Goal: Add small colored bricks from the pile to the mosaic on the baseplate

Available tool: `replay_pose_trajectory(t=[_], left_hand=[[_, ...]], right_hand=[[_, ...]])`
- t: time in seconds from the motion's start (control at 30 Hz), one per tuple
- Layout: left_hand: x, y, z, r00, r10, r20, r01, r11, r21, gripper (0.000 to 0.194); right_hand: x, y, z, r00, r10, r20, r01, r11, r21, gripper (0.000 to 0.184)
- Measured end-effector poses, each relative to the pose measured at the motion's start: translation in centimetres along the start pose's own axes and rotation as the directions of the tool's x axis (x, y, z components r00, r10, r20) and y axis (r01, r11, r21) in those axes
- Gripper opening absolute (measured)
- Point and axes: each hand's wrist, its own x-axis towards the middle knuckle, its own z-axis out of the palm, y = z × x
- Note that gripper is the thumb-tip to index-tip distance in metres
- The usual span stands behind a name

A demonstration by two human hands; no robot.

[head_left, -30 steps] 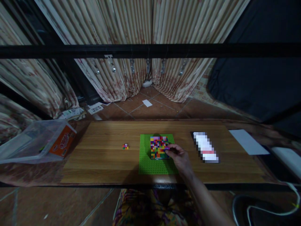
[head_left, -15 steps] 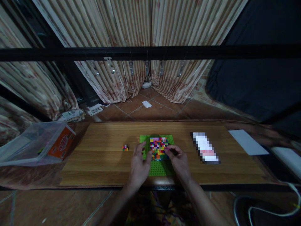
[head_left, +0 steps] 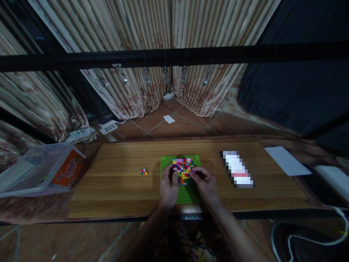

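Left hand: the left hand (head_left: 168,186) rested on the green baseplate (head_left: 166,162), fingers curled against the left side of the multicoloured brick block (head_left: 183,168).
Right hand: the right hand (head_left: 205,183) pinched the block's near right corner.
Block: stood on the baseplate's far half, mid-table (head_left: 114,182).
Left: a small brick cluster (head_left: 143,171) lay apart; a clear plastic box (head_left: 40,169) sat beyond the edge.
Right: a white sheet (head_left: 283,165).

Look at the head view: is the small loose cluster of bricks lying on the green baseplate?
No, the small brick cluster lies on the bare wooden table, left of the green baseplate.
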Motion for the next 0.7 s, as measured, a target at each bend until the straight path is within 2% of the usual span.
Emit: replay_pose_trajectory(t=[0.2,0.33,0.57,0.7], left_hand=[[0.4,0.2,-0.1,0.996,-0.085,0.025,0.088,0.985,-0.148,0.037],[0.4,1.0,-0.3,0.990,-0.138,0.011,0.138,0.978,-0.159,0.033],[0.6,0.3,0.1,0.997,-0.067,-0.030,0.064,0.994,-0.090,0.034],[0.5,0.3,0.3,0.997,-0.075,-0.014,0.073,0.989,-0.127,0.032]], right_hand=[[0.0,-0.2,0.1,0.999,0.027,-0.019,-0.026,0.998,0.061,0.027],[0.1,0.1,0.1,1.000,-0.007,-0.021,0.007,0.999,0.031,0.029],[-0.1,1.2,0.1,0.996,-0.090,-0.027,0.088,0.994,-0.065,0.032],[-0.1,1.3,-0.3,0.997,-0.079,-0.013,0.077,0.993,-0.092,0.034]])
